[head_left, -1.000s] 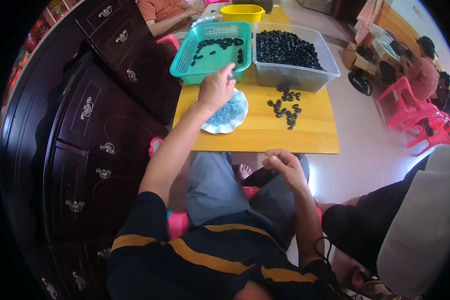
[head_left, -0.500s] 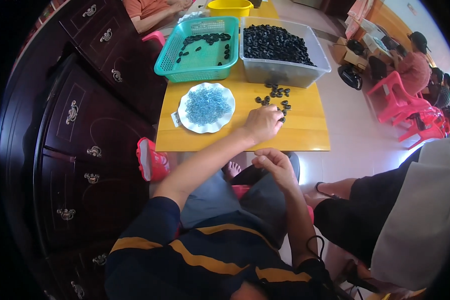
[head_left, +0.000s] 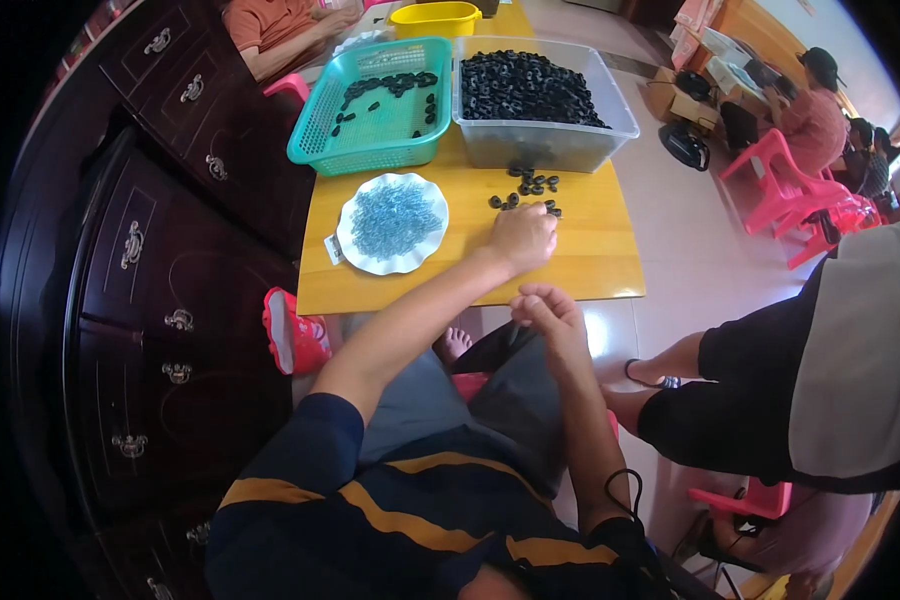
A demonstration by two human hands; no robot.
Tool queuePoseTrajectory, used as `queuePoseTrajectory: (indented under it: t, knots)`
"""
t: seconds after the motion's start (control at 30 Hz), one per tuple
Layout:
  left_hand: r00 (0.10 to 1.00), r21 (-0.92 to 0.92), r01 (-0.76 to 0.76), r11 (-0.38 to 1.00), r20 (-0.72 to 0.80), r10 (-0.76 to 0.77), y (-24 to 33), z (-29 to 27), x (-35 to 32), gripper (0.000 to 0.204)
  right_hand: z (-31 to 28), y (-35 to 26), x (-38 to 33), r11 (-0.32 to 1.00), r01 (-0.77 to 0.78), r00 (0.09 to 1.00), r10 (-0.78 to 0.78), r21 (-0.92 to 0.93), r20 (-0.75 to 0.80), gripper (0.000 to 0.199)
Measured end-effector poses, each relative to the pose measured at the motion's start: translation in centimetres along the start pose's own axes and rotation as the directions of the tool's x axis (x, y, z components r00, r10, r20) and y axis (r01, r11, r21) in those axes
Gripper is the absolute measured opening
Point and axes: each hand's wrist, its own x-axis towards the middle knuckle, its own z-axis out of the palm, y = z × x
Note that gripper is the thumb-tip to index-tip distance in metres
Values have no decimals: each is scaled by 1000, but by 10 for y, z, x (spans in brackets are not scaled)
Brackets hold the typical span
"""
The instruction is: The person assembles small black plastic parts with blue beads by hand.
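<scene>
Head view: left hand [head_left: 523, 236] curled closed over loose black rings [head_left: 530, 190] on yellow surface [head_left: 590, 260], gathering them; right hand [head_left: 547, 308] loosely curled near lap, grip unclear.

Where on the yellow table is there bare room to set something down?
Bare wood lies along the near edge of the yellow table, right of the left hand, and below the white plate. The far half is crowded with the green basket and clear bin.

We sit in a home turned workroom. Dark wooden drawers [head_left: 160, 290], tiled floor [head_left: 690, 250], pink plastic chairs [head_left: 780, 190] show it.
</scene>
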Motion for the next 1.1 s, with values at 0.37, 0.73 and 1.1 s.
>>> queuePoseTrajectory:
  t: [0.37, 0.73, 1.1]
  knots:
    - [975, -357, -218, 908, -52, 214, 37, -59, -47, 11, -11, 4, 6, 893, 36, 970, 78, 448, -232, 25]
    - [998, -271, 0, 963, -62, -17, 4, -21, 7, 11, -8, 2, 6, 873, 40, 977, 67, 487, -202, 22]
    - [998, 105, -66, 992, 31, 63, -8, 22, 38, 13, -8, -1, 5, 876, 35, 976, 72, 481, -203, 19]
